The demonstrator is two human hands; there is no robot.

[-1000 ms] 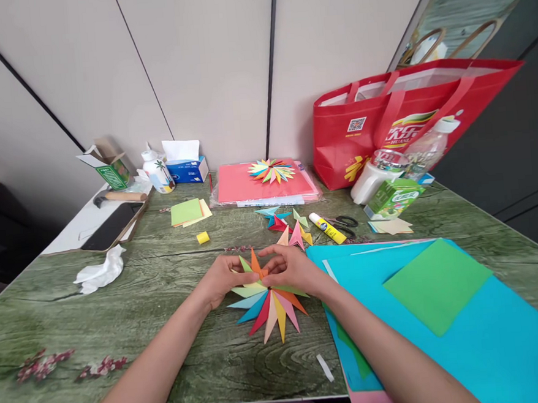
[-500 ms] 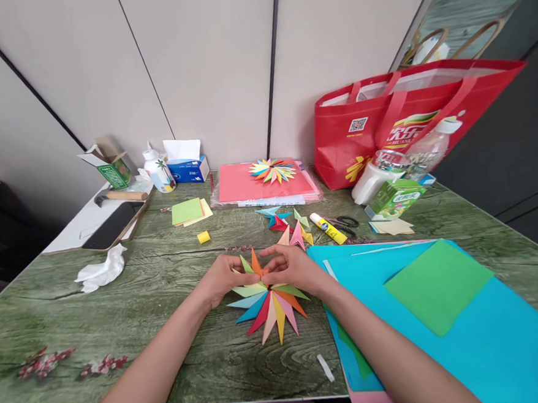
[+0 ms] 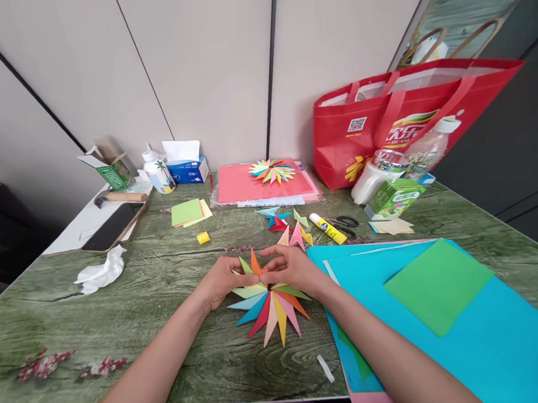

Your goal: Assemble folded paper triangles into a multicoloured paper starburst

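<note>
A many-coloured paper star (image 3: 270, 304) made of folded points lies on the green wood-grain table (image 3: 120, 316) in front of me. My left hand (image 3: 221, 279) pinches its upper left part near a green and an orange point. Opposite it, my right hand (image 3: 289, 267) pinches the upper right part, fingers curled toward the centre. Loose folded points (image 3: 285, 225) in blue, red, pink and green lie just beyond my hands.
Blue sheets (image 3: 467, 335) with a green sheet (image 3: 436, 285) lie at right. A glue stick (image 3: 327, 228), scissors (image 3: 346, 222), a finished star (image 3: 272, 170) on a pink paper pack, a red bag (image 3: 383, 126), tissue box (image 3: 186, 167), crumpled tissue (image 3: 101, 271) and phone (image 3: 111, 226) surround the work area.
The hands and the star have hardly moved; only a slight shift of the star's lower points.
</note>
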